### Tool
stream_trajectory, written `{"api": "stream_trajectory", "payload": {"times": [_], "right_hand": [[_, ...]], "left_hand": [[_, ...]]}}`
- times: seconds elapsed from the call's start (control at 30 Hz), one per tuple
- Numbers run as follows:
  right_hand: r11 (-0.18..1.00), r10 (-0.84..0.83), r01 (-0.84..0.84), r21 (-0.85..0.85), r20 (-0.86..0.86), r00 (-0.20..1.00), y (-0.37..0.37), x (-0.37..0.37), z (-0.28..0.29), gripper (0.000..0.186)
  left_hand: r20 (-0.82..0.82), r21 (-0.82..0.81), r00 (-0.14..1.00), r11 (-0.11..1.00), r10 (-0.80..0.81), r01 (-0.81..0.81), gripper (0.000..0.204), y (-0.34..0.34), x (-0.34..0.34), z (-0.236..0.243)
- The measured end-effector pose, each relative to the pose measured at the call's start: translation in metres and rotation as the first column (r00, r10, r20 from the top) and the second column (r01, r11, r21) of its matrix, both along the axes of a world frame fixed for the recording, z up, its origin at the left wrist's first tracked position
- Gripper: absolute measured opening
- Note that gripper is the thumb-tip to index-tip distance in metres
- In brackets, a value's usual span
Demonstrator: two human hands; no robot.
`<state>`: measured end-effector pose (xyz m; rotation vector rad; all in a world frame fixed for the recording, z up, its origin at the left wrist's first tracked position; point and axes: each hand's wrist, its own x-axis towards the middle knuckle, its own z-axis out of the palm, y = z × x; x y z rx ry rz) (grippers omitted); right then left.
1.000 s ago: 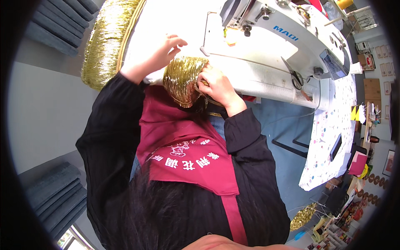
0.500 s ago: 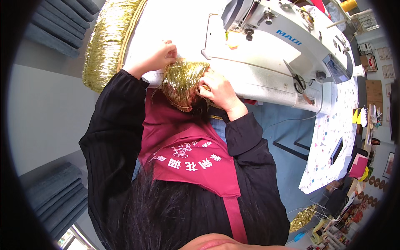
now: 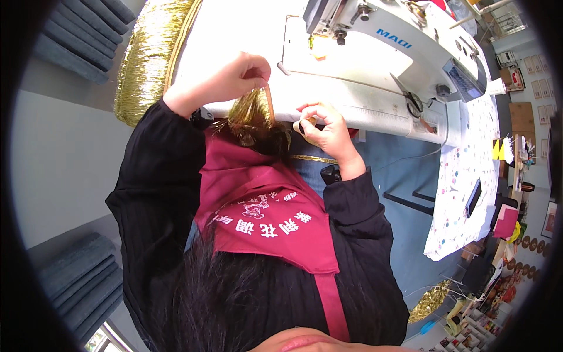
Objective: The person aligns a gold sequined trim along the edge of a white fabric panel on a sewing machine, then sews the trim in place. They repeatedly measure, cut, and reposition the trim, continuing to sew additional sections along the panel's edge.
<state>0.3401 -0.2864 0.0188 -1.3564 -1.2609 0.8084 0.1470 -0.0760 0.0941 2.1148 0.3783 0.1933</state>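
My left hand (image 3: 245, 75) is closed over the top edge of a piece of gold tinsel fringe (image 3: 247, 114), at the front edge of the white sewing table (image 3: 234, 26). The fringe hangs down bunched over my dark red apron (image 3: 258, 193), its tan band running down one side. To the right, apart from the fringe, my right hand (image 3: 329, 130) pinches a small tan strip (image 3: 305, 125); whether it joins the fringe cannot be made out. A white sewing machine (image 3: 375, 26) stands beyond my right hand.
A thick bundle of gold fringe (image 3: 149, 64) lies at the table's left end. Black-handled scissors (image 3: 414, 107) rest right of the machine's bed. A patterned table (image 3: 446, 217) holding a dark phone-like slab (image 3: 474, 197) stands at right. More gold tinsel (image 3: 431, 300) lies lower right.
My right hand has come away from the fringe, rightward and slightly down, with a tan strip in it. My left hand has shifted right, and the fringe now hangs narrower and bunched.
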Motion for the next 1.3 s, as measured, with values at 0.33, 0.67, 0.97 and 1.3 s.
{"api": "stream_trajectory", "payload": {"times": [0.33,0.67,0.97,1.3], "right_hand": [[0.989,0.023,-0.038,0.143,0.100,0.995,0.004,-0.032,0.032,0.009],[0.975,0.200,-0.221,0.002,-0.439,0.876,-0.035,-0.014,0.041,0.009],[0.966,0.243,-0.259,0.012,-0.392,0.887,-0.050,-0.008,0.053,0.005],[0.978,0.169,-0.202,-0.052,-0.366,0.915,-0.064,0.001,0.056,0.010]], "left_hand": [[0.004,0.415,0.993,0.903,-0.118,0.106,0.010,-0.046,0.004,0.046],[0.074,0.094,0.993,0.992,-0.093,0.086,0.009,-0.066,-0.016,0.014],[0.276,-0.604,0.956,0.792,0.099,0.092,0.008,-0.088,-0.022,-0.046],[0.294,-0.687,0.945,0.719,0.143,0.105,0.008,-0.090,-0.019,-0.048]]}}
